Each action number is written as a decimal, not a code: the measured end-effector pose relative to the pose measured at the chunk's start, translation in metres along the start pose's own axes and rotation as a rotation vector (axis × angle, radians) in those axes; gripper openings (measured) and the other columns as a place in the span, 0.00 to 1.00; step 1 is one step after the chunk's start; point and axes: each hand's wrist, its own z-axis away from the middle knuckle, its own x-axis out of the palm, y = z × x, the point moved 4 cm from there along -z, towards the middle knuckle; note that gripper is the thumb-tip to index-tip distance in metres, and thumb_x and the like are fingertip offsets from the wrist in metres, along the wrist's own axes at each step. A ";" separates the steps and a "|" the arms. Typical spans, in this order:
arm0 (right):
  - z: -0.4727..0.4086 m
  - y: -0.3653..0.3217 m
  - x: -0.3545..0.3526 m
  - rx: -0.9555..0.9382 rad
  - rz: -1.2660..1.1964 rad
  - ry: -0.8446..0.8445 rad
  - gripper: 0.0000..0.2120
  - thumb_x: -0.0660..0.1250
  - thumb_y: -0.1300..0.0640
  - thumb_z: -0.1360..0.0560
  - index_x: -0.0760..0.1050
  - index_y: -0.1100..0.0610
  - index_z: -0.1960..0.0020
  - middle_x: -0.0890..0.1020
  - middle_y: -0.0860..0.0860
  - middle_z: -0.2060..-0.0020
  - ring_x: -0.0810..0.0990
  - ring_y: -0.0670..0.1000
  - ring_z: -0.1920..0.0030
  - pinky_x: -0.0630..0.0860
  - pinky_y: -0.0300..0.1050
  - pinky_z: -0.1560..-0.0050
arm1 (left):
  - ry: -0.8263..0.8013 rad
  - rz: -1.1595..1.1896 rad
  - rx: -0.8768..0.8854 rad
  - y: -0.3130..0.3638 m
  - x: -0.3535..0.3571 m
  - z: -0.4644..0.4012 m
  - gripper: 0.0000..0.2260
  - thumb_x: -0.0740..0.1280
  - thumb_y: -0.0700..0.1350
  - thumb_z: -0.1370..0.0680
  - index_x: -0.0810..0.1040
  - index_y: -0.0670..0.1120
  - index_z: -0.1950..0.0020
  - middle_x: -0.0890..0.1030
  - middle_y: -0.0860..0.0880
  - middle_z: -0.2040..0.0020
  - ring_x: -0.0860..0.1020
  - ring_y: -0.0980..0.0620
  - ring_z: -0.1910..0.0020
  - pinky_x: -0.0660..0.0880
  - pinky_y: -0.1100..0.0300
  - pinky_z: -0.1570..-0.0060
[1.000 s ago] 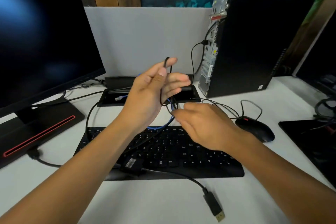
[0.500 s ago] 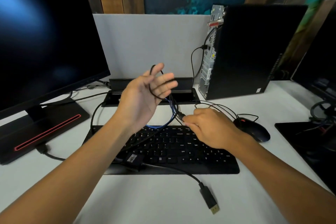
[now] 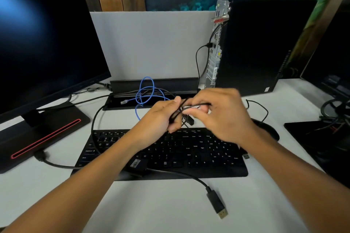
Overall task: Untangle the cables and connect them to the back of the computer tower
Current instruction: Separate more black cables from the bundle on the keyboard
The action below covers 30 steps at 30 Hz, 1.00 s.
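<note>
Far left of both hands: large black flat monitor point(image 3: 43, 39), screen dark, on a black flat stand base with a red stripe point(image 3: 37, 134). A thick black cable point(image 3: 56, 164) runs from beside that base under the left forearm.

Left hand point(image 3: 161, 119) held above the top edge of the black flat keyboard point(image 3: 189, 157), fingers curled round a bunch of thin black cable point(image 3: 189, 107), thumb tip up against the strands. Behind its fingertips, loose loops of blue network cable point(image 3: 145, 92) sit over a black cable tray with raised lid point(image 3: 170, 84); the clear plug end of the blue cable lies in the tray, left of the fingers.

Right hand point(image 3: 219, 113) just right of the left, nearly touching it, fingers bent and pinching the same black cable bunch; blurred, exact finger contact hard to tell. A small black plug point(image 3: 190, 121) hangs below the fingers of both hands, between them.

Below the wrists, near edge of the white tabletop point(image 3: 151, 204): black cable ending in a black display plug with gold tip point(image 3: 217, 205), lying flat, well apart from the fingers. A small USB plug point(image 3: 245, 156) pokes out beside the keyboard's right end.

Right of the right-hand fingers: black computer mouse point(image 3: 269, 130), mostly hidden by the wrist, its thin lead looping behind. Beyond the fingers, upright black computer tower point(image 3: 265, 47), metal back panel facing left, one black cable point(image 3: 198, 58) already plugged in. Far right: another dark monitor base with tangled cables point(image 3: 322, 138).
</note>
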 end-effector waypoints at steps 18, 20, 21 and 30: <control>0.044 0.039 0.049 0.077 0.381 -0.580 0.29 0.59 0.53 0.16 0.53 0.39 0.19 0.74 0.44 0.68 0.75 0.52 0.62 0.73 0.50 0.45 | 0.139 0.911 0.135 0.007 -0.009 -0.005 0.19 0.54 0.46 0.14 0.68 0.49 0.23 0.82 0.46 0.63 0.80 0.51 0.66 0.80 0.59 0.57; 0.042 0.033 0.048 0.082 0.310 -0.575 0.27 0.60 0.56 0.16 0.58 0.42 0.19 0.70 0.43 0.66 0.71 0.52 0.65 0.72 0.48 0.59 | 0.204 0.825 0.171 0.004 -0.021 -0.008 0.20 0.53 0.43 0.13 0.64 0.50 0.21 0.81 0.43 0.59 0.80 0.47 0.60 0.80 0.55 0.53; 0.039 0.027 0.048 0.029 0.349 -0.544 0.27 0.62 0.58 0.17 0.62 0.45 0.20 0.72 0.44 0.65 0.69 0.52 0.66 0.73 0.48 0.60 | 0.235 0.737 0.171 0.001 -0.025 -0.008 0.21 0.52 0.43 0.13 0.61 0.50 0.19 0.81 0.43 0.58 0.81 0.46 0.57 0.80 0.55 0.50; 0.015 -0.007 0.024 -0.243 0.396 -0.176 0.05 0.68 0.53 0.21 0.78 0.54 0.49 0.81 0.47 0.63 0.79 0.53 0.63 0.72 0.50 0.58 | 0.085 -0.112 0.128 -0.018 0.011 -0.001 0.15 0.54 0.41 0.13 0.72 0.47 0.27 0.82 0.46 0.59 0.80 0.50 0.56 0.74 0.61 0.44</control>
